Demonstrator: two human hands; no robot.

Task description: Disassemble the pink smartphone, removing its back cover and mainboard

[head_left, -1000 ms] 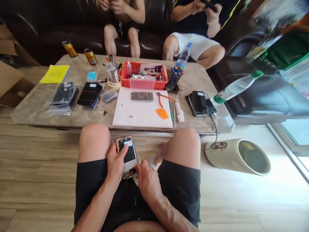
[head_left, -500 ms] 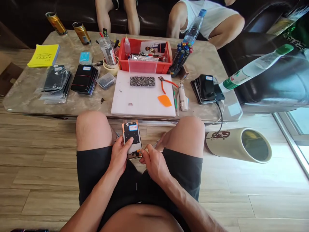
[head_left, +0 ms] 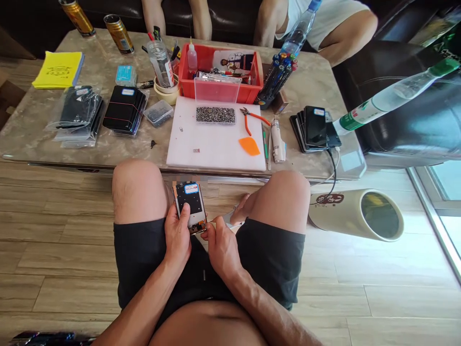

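One opened phone (head_left: 193,203): clamped in grip of left hand (head_left: 178,234)
Right hand (head_left: 223,245): at lower corner, grip state unclear
Counter (head_left: 124,148): white mat (head_left: 216,139), orange-handled pliers (head_left: 247,123)

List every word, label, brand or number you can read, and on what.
None reads clearly. Too small or blurred:
Blue-edged sticker on the held phone
Small stickers on the stacked phones
Label on the green-capped bottle
Red print on the clear container
Dark marks on the yellow paper
Brown emblem on the bin
Print on the card in the box
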